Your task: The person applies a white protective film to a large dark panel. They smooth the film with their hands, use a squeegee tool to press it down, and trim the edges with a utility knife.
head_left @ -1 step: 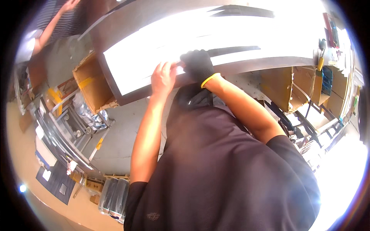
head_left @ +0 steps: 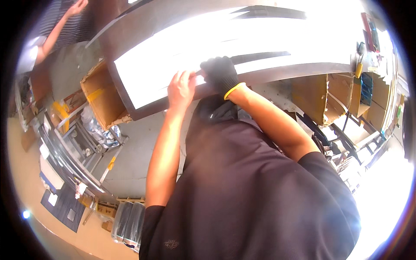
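Observation:
Over the near edge of a glaring white sheet [head_left: 147, 73] on a dark-edged table [head_left: 149, 110], my two hands work close together. My left hand [head_left: 181, 90] is bare, its fingertips pinched beside the glove. A black knit glove with a yellow cuff covers my right hand [head_left: 220, 74], whose fingers are curled closed. Whatever lies between the fingers is too small and washed out to name. Just beyond the glove, a long dark strip [head_left: 262, 57] lies on the white sheet. Another dark strip [head_left: 271, 13] is near the far side.
Below the table's left end stands an open cardboard box [head_left: 104, 97]; more cardboard boxes [head_left: 310, 97] are under the right side. A yellow-handled tool [head_left: 359, 69] is at the right end. Another person's arm [head_left: 54, 37] shows at far left. Metal frames [head_left: 71, 149] stand at left.
The view has shifted very slightly. A small dark bit between my left fingertips and the glove shows less plainly now; both hands keep nearly the same pose.

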{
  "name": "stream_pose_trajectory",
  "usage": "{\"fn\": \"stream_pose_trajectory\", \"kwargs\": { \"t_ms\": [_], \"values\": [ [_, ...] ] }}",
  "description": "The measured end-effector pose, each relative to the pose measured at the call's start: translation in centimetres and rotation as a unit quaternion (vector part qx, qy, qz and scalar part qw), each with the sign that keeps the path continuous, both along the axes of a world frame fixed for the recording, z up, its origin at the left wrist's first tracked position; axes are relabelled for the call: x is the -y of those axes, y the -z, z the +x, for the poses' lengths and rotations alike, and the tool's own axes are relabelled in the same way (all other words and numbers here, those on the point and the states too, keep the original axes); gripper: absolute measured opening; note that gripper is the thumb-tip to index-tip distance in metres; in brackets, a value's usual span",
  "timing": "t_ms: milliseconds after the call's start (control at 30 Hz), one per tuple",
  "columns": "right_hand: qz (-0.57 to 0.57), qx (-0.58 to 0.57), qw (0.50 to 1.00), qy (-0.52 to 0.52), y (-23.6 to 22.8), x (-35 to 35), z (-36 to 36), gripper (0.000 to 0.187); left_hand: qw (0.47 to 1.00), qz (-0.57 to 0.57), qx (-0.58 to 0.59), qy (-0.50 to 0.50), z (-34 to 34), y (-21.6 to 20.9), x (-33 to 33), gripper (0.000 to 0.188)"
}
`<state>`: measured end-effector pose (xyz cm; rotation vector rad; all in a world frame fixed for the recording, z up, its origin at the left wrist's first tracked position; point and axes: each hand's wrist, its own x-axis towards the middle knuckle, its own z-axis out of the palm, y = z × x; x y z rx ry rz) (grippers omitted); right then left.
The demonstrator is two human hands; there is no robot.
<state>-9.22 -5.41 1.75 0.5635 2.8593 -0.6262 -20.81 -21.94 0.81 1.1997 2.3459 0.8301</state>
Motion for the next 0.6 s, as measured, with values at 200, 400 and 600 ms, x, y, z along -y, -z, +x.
{"fn": "stream_pose_trajectory", "kwargs": {
  "t_ms": [200, 400, 600],
  "values": [
    [-0.008, 0.017, 0.999, 0.044, -2.1, -4.5, 3.4, 0.012, 0.999, -0.041, -0.031, -0.008, 0.2, 0.3, -0.2, 0.014],
    [0.098, -0.016, 0.994, 0.045, -2.6, -12.7, 11.0, 0.003, 0.996, -0.048, -0.071, -0.014, 0.8, 0.2, -0.3, 0.017],
    [0.139, -0.006, 0.986, 0.090, -2.9, -19.4, 17.7, 0.012, 0.994, -0.068, -0.080, -0.019, 1.2, -0.3, -0.6, 0.015]
  ]
}}
